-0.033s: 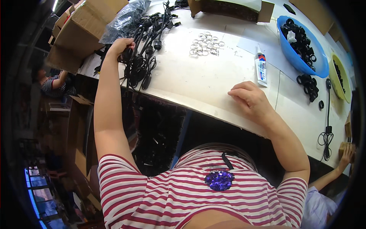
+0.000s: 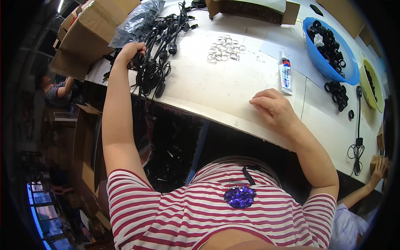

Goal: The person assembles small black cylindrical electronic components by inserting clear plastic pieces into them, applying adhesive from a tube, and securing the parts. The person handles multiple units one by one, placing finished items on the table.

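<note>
From the head view I look down on a pale worktable that curves across the upper half of the picture. My left hand is stretched out toward ten o'clock, its fingers curled down into a heap of black cables with inline plugs; it looks clamped on a few strands, though the fingers hide just what they hold. The heap runs from the hand toward twelve o'clock, and a clear plastic bag lies just beyond it, at eleven o'clock of the hand, touching the cables.

My right hand rests on the table near its front edge, at about two o'clock from my chest, fingers loosely bent and together, holding nothing that I can see. The two hands are well apart.

At twelve o'clock of the right hand lies a white glue tube with a red and blue label. A scatter of small metal rings sits between the cables and the tube. Toward one o'clock a blue basin holds black rubber rings, more black rings lie loose just beside it, and a yellow bowl stands at two o'clock near the rim. Cardboard boxes stack at ten o'clock off the table. Another person's hand shows at four o'clock.
</note>
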Tool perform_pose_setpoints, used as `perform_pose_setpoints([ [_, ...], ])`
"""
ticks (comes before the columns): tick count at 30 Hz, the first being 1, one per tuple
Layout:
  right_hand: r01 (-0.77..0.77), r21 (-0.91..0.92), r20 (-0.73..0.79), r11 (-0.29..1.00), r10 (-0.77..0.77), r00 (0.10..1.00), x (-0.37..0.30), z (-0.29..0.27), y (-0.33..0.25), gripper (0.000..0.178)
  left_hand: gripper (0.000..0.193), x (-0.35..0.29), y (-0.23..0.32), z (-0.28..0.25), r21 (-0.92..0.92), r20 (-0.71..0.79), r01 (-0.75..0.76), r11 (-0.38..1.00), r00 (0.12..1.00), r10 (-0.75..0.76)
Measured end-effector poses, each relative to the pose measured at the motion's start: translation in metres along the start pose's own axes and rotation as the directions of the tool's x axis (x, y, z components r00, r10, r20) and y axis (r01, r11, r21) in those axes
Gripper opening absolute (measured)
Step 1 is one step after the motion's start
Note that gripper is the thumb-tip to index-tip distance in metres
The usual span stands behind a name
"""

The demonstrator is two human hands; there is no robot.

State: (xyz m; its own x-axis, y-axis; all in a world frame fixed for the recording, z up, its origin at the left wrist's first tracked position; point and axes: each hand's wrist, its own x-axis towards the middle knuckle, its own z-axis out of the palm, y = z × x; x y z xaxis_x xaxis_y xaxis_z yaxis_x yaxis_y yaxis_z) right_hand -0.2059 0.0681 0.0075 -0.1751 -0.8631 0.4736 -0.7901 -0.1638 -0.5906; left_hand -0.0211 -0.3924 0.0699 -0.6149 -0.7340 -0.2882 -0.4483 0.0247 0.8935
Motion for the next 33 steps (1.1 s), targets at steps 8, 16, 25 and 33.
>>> perform_pose_setpoints([
  [8, -0.077, 0.010, 0.027, 0.997, 0.077, 0.997, 0.001, -0.002, -0.005, 0.013, 0.028, -0.075, -0.002, 0.023, -0.449, -0.204, -0.533, 0.717, 0.843, 0.498],
  [16, -0.184, 0.003, 0.070, 0.983, 0.184, 0.981, 0.001, 0.002, -0.006, 0.011, 0.023, -0.092, -0.013, 0.032, -0.292, 0.071, -0.131, 0.947, 0.985, 0.158],
  [25, -0.067, 0.007, 0.055, 0.998, 0.067, 0.996, 0.007, 0.011, -0.018, 0.010, 0.019, -0.106, -0.023, 0.023, -0.759, -0.210, -0.470, 0.450, 0.831, 0.515],
  [33, -0.171, 0.159, 0.163, 0.972, 0.145, 0.976, 0.068, 0.042, -0.048, 0.030, 0.027, -0.106, -0.022, 0.071, -0.268, 0.039, -0.308, 0.913, 0.943, 0.329],
])
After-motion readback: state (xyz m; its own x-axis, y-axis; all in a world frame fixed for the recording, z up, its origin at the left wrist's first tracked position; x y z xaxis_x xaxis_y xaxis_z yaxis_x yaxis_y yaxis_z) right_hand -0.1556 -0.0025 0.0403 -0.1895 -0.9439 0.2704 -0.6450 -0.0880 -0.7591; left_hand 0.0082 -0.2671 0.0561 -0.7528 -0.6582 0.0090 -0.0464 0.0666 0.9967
